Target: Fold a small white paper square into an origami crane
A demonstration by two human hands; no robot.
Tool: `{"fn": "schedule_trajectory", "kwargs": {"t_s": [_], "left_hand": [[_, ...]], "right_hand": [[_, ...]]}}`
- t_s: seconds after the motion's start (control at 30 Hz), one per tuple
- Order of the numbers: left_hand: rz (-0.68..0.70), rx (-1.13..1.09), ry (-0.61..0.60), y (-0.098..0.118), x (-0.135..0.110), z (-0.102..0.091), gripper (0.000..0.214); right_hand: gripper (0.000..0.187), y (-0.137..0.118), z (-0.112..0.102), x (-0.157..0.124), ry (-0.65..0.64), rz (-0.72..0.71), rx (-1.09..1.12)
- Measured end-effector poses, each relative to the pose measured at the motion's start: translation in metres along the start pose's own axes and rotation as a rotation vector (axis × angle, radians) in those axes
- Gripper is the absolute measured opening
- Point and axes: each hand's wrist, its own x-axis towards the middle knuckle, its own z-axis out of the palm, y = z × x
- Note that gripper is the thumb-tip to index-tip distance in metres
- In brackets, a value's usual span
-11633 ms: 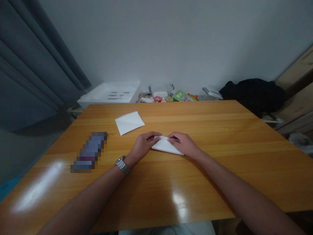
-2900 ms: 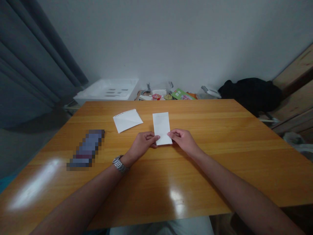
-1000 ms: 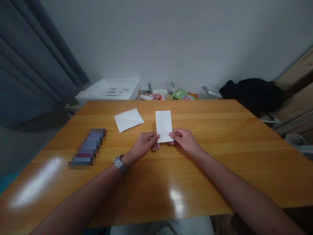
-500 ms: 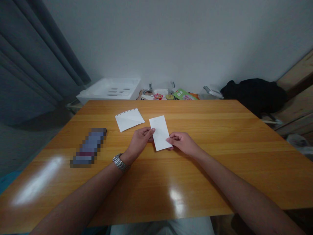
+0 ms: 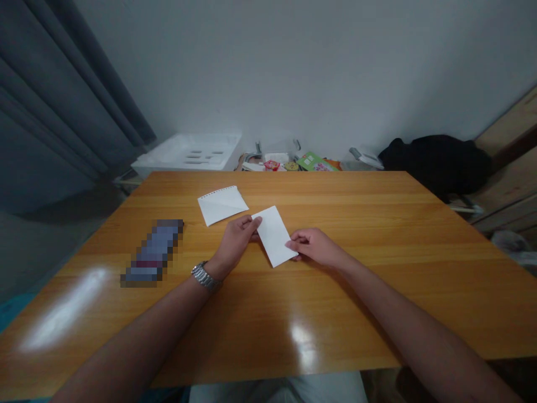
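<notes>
A small white rectangle of paper [image 5: 274, 236] is held between both hands over the middle of the table, tilted with its top toward the left. My left hand [image 5: 239, 238] pinches its upper left edge, thumb on top and fingers beneath. At the lower right edge, my right hand [image 5: 314, 245] grips it the same way, its thumb lying on the face of the paper. Beyond my left hand lies a second white sheet [image 5: 222, 205], with a row of torn binding holes along its far edge and a faint crease. A metal-banded watch [image 5: 205, 276] circles my left wrist.
On the left of the wooden table [image 5: 369, 218] lies a pixelated, phone-like object [image 5: 153, 254]. Behind the far edge are a white plastic tray [image 5: 188, 151], a green packet [image 5: 314, 162] among small items, and a black cloth heap [image 5: 436, 165] at right.
The paper in my hands has turned counterclockwise and come slightly nearer to me. My left hand has shifted a little to the left with it; the second sheet stays put.
</notes>
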Motion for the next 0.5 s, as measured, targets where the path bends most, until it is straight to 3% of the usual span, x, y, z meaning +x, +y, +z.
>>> {"fn": "schedule_trajectory", "kwargs": {"t_s": [0.1,0.3,0.5], "left_hand": [[0.004,0.084,0.035,0.0,0.003,-0.006,0.036],[0.086,0.565,-0.016,0.004,0.003,-0.013,0.03],[0.234,1.092,-0.043,0.008,-0.002,-0.011,0.03]], "right_hand": [[0.034,0.003,-0.004,0.001,0.015,-0.017,-0.072],[0.021,0.005,-0.014,0.005,0.273,-0.131,-0.493],[0.02,0.009,-0.016,0.009,0.286,-0.184,-0.754]]}}
